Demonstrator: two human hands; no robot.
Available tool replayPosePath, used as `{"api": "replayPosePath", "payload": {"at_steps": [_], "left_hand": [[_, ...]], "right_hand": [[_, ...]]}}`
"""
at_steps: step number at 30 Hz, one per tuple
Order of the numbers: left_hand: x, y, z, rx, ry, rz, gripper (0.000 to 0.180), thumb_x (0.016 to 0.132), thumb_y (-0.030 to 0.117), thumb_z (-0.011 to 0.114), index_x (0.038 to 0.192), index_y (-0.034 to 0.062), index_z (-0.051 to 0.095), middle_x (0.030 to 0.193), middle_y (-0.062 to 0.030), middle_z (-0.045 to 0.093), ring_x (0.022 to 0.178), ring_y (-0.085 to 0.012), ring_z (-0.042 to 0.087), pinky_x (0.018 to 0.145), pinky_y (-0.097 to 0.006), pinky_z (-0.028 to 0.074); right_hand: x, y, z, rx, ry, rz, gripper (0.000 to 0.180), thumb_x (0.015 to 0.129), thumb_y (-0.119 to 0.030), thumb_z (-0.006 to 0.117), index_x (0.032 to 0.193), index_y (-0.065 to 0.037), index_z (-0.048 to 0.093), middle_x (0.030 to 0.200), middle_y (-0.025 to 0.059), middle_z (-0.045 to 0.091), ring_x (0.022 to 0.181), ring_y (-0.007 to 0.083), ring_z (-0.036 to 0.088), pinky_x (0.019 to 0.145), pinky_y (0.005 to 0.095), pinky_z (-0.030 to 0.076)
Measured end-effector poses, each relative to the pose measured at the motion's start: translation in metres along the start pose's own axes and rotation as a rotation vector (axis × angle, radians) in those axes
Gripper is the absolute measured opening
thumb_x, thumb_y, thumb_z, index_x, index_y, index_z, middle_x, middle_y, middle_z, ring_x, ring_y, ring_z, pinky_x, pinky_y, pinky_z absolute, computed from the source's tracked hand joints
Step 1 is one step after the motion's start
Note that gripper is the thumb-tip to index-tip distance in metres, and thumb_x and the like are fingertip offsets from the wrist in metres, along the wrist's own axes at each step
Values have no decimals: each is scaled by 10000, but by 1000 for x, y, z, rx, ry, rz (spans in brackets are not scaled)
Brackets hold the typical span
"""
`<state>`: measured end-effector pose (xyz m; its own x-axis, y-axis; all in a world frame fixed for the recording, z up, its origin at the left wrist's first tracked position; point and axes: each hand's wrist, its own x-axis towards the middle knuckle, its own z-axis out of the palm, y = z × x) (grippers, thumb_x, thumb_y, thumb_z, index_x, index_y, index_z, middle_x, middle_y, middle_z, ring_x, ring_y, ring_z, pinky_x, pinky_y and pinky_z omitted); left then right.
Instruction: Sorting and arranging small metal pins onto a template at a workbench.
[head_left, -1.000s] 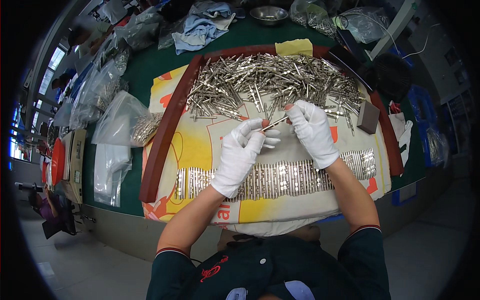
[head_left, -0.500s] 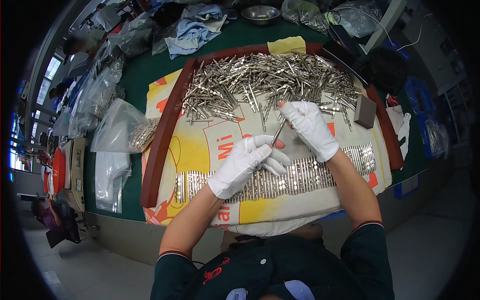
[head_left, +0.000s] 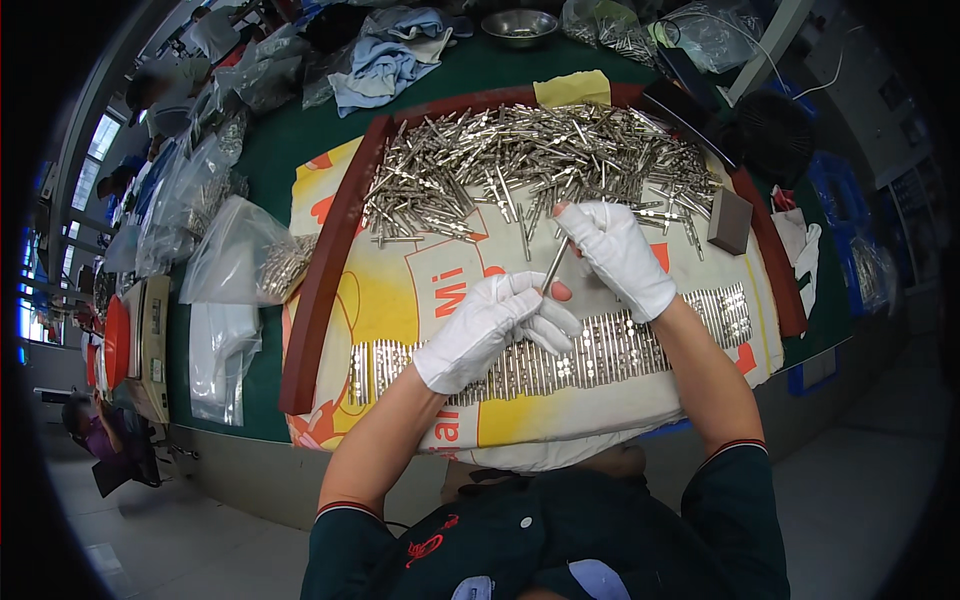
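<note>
A thin metal rod (head_left: 556,264) slants between my two white-gloved hands, above the printed cloth (head_left: 400,290). My left hand (head_left: 495,325) pinches its lower end between thumb and finger, the bare fingertips showing past the glove. Up and to the right, my right hand (head_left: 615,255) is closed on the rod's upper end. Below both hands runs a long row of similar metal rods (head_left: 590,355), laid side by side; my left hand and right wrist hide parts of it. Beyond the hands spreads a loose heap of such rods (head_left: 540,155).
A dark red wooden frame (head_left: 335,270) borders the cloth on the left, back and right. A brown block (head_left: 730,222) stands inside its right side. Plastic bags of rods (head_left: 285,265) lie to the left, blue cloths (head_left: 385,70) and a metal bowl (head_left: 520,28) at the back.
Almost nothing differs. The rod between my hands is tilted a little differently, and both hands keep their places.
</note>
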<state>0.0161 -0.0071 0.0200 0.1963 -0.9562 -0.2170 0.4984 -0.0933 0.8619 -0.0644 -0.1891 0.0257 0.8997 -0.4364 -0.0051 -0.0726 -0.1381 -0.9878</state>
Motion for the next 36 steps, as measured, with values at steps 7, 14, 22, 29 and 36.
{"api": "replayPosePath", "payload": {"at_steps": [7,14,22,29,36], "left_hand": [[1,-5,-6,-126,-74,-16,397,1030,265,486,1217,-81,534,988,-204,699,844,-239,713,774,-312,566],[3,-11,-15,-281,-175,-50,411,1014,264,528,1239,-79,526,977,-213,699,852,-257,719,761,-334,586],[-1,5,-4,-124,-24,-77,404,1015,267,520,1202,-89,554,914,-204,701,744,-221,708,668,-278,556],[-65,32,15,606,424,54,186,979,133,526,1000,-7,646,689,-15,619,580,-57,535,553,-210,433],[-169,-15,-6,1372,1274,93,116,915,102,598,1021,58,612,700,-169,624,631,-350,631,583,-432,478]], "right_hand": [[-1,-2,1,-20,-7,-22,501,984,-364,580,596,-63,482,541,-65,390,512,39,329,451,268,284],[-1,0,-1,-23,-22,-4,480,977,-333,595,598,-61,482,549,-80,363,525,33,300,454,265,260],[0,0,2,-59,-50,-88,441,982,-297,585,629,-42,519,566,-74,382,555,33,328,486,260,287],[-23,-11,13,-127,-246,-310,294,1011,-294,568,989,-9,635,867,23,635,726,86,558,686,232,448],[-29,0,29,-385,-92,-304,102,882,-86,675,858,6,637,695,76,572,643,187,541,615,319,422]]}}
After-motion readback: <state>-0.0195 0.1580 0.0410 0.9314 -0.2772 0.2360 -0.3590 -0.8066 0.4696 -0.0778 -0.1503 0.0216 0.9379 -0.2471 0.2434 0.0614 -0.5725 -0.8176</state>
